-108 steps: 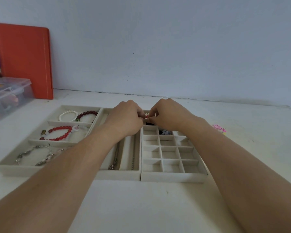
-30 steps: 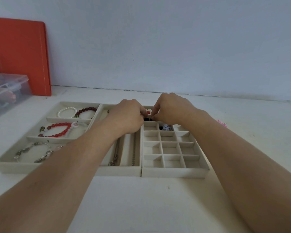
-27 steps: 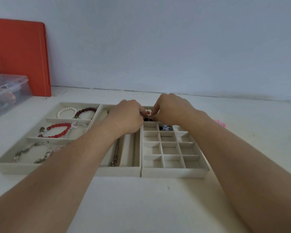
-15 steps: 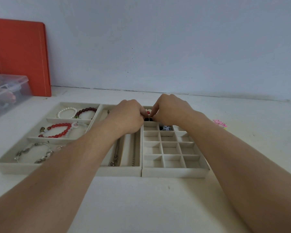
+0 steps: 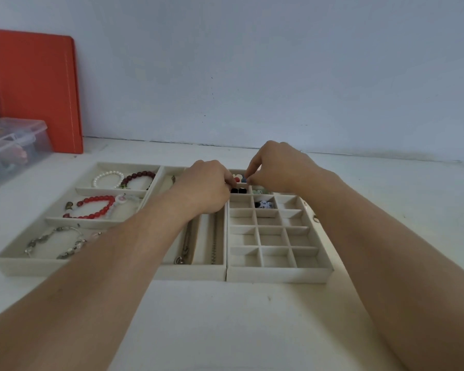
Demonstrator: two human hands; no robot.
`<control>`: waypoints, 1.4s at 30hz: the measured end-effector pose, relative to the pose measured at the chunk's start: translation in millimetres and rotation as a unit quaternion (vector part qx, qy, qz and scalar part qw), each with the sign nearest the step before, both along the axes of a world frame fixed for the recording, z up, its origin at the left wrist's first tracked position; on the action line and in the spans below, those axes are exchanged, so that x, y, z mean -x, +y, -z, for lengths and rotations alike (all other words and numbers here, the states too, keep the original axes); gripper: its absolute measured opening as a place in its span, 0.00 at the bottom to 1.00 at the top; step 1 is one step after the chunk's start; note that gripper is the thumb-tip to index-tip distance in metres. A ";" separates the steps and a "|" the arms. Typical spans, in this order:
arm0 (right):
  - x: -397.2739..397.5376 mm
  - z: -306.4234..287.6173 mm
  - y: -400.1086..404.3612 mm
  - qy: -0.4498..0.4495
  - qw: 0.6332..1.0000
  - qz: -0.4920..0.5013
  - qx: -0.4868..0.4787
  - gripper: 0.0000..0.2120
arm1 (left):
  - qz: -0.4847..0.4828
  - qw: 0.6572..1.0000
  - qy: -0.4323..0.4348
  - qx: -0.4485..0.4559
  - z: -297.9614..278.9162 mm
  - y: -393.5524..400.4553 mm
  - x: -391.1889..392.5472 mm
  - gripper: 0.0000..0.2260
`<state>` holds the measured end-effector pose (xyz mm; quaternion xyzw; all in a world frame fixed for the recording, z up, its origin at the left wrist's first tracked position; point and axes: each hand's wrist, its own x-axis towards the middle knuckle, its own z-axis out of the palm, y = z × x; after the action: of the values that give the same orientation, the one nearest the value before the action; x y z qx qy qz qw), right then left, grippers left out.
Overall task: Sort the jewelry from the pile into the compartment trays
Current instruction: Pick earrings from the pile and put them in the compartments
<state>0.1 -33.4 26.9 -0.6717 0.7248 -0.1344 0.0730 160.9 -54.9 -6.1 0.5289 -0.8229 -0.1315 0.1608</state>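
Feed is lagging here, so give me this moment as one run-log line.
phase: placing small pieces | left hand: fingers curled at grid tray far row | right hand: pinching, item unclear | near cells: bare

Soft even daylight, faint shadows under the trays (image 5: pixel 279 275), slight blur overall (worse at left edge), wide-angle bending at corners

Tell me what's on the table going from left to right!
Clear plastic box → orange folder → bracelet tray → necklace tray → small-compartment tray.
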 end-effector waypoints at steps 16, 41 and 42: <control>98.7 -35.1 61.4 -0.056 0.983 0.081 0.153 0.05 | -0.022 0.994 0.075 0.069 -2.6 7.2 4.3 0.09; 132.3 56.8 65.8 -0.031 0.997 0.013 0.063 0.03 | 0.047 0.990 0.077 0.111 5.3 43.8 34.8 0.07; 132.0 56.3 66.0 -0.033 0.997 0.016 0.062 0.03 | 0.049 0.989 0.079 0.111 6.1 44.0 35.0 0.07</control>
<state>-131.8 32.6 -29.4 -0.6587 0.7228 -0.2023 0.0536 125.9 -10.9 -12.2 0.4548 -0.8421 -0.0882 0.2764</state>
